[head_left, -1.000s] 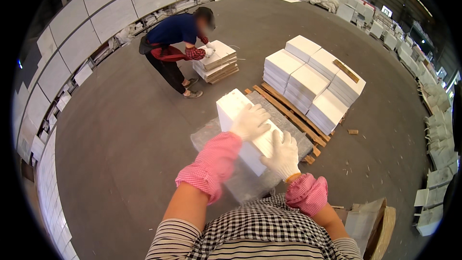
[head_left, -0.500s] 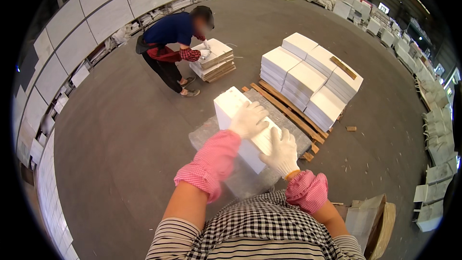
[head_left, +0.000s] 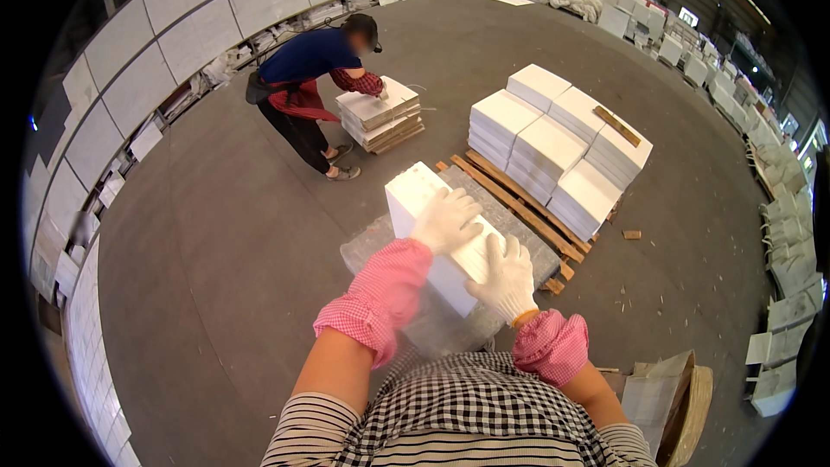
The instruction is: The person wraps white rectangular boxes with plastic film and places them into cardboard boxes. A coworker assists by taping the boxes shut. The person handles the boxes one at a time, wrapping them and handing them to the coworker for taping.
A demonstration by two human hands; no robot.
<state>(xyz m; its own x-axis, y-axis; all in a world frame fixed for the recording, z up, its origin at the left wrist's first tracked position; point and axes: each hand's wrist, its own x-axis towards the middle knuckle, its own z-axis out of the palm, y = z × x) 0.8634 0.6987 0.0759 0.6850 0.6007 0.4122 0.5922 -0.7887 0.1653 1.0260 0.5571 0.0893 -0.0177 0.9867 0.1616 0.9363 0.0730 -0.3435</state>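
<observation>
A white block of thin slabs or tiles packed together (head_left: 411,188) stands on edge in front of me, fine seam lines showing along its top. It rests on a low grey stand with a plastic-looking cover (head_left: 367,245). My left hand (head_left: 447,220), in a white glove, lies over the top of the block near its middle, fingers stretched forward. Nearer to me, my gloved right hand (head_left: 503,280) rests with spread fingers on the block's right upper edge. Neither hand is wrapped round anything. Pink checked sleeve covers sit on both forearms.
Beyond the stand, a wooden pallet (head_left: 527,207) bears stacks of white tiles (head_left: 546,145) with a wooden strip (head_left: 616,126) on top. Far left, a co-worker (head_left: 303,69) bends over another tile stack (head_left: 380,108). An opened carton (head_left: 661,398) stands close at my right.
My hands and the block have hardly moved. The co-worker's arm has shifted across the top of the far stack, and the view has tipped slightly.
</observation>
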